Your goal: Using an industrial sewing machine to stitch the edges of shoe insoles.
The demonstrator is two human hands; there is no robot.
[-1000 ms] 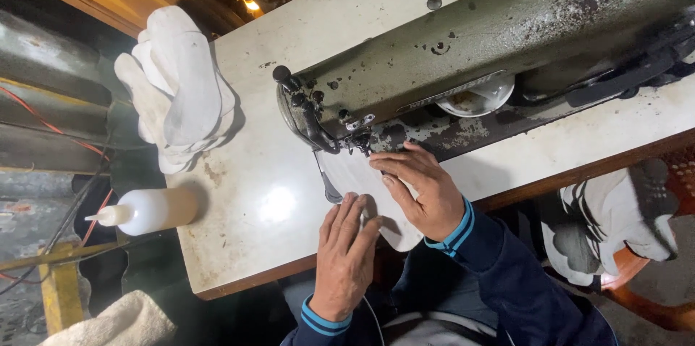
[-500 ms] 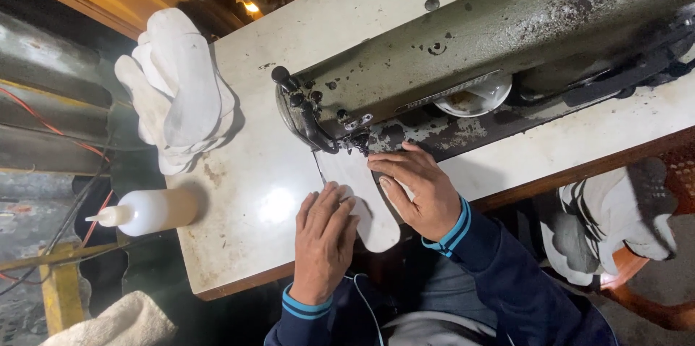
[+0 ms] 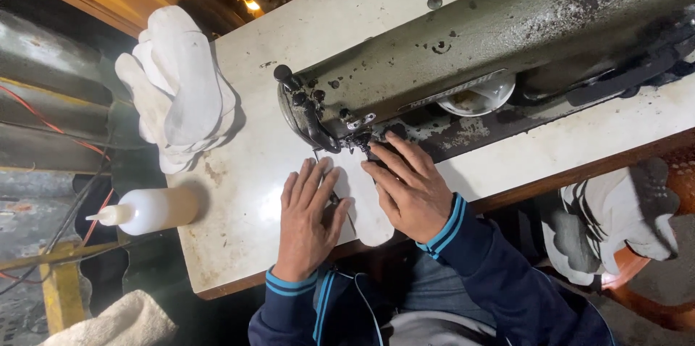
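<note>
Closest to me, the person's left hand (image 3: 308,216) lies flat, fingers spread, pressing on the near side of a white fabric piece (image 3: 365,219) that rests on the white table (image 3: 246,194). The right hand (image 3: 409,187) lies open too, palm down on the far side of the same piece, its fingertips reaching up to the needle area (image 3: 362,140) of the sewing machine (image 3: 492,35). Neither hand grips; both simply hold the piece down, a little apart from each other.

The piece looks thin, light and limp, so I judge it would slide easily on the smooth tabletop and buckle if pinched. Flat palms on either side of the seam line seem the best hold, steering rather than lifting.

Farther left stands a white squeeze bottle (image 3: 148,210) lying on its side, and beyond it a stack of white cut pieces (image 3: 177,85) near the table's far corner.
</note>
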